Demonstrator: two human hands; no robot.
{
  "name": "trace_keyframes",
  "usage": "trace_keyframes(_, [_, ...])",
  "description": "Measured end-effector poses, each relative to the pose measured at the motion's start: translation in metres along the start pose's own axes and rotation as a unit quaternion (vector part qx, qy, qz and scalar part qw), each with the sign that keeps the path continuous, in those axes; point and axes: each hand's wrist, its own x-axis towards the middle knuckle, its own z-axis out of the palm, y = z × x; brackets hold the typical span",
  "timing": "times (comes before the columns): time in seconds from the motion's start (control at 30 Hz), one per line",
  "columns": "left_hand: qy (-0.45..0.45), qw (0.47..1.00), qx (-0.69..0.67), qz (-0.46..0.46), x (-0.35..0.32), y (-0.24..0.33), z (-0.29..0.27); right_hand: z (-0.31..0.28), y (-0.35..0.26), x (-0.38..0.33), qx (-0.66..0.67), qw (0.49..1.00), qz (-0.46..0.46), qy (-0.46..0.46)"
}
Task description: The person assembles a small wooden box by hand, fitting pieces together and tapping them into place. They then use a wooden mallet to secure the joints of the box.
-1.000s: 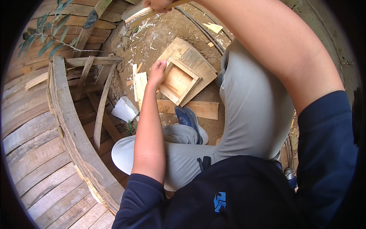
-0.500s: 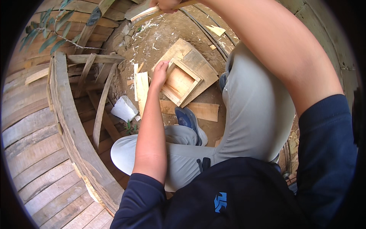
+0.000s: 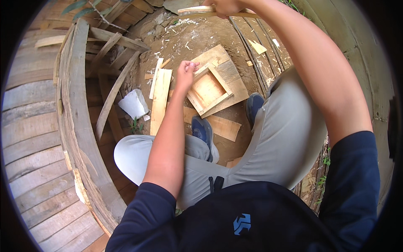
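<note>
A shallow square wooden box (image 3: 221,79) with raised sides lies open-side up on a wider flat board (image 3: 230,69) on the ground before me. My left hand (image 3: 185,76) is at the box's upper left corner, fingers curled with the thumb; whatever is between the fingertips is too small to make out. Up at the top edge, my right hand (image 3: 228,6) is closed around a long wooden strip (image 3: 194,11) with a pale, rough side. The picture's rim cuts off part of this hand.
Left of the box lie narrow boards (image 3: 160,98) and a white stone block (image 3: 134,104). Another plank (image 3: 222,127) lies by my shoe. A heavy timber beam (image 3: 79,109) and plank wall stand at left. Thin dark pipes (image 3: 247,52) cross the dirt at right.
My left hand has come off the box's edge, its fingers now curled above the corner. The right hand still holds the wooden strip. The whole view has shifted.
</note>
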Motion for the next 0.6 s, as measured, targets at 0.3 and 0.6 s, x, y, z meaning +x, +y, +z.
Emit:
trace_keyframes(0.3, [0.007,0.998,0.039,-0.048,0.013,-0.006,-0.022,0.005,-0.002,0.014,-0.014,0.998,-0.054,-0.001])
trace_keyframes(0.6, [-0.020,0.963,0.268,0.024,-0.005,0.007,0.000,0.003,0.008,0.007,0.000,0.999,-0.030,0.015])
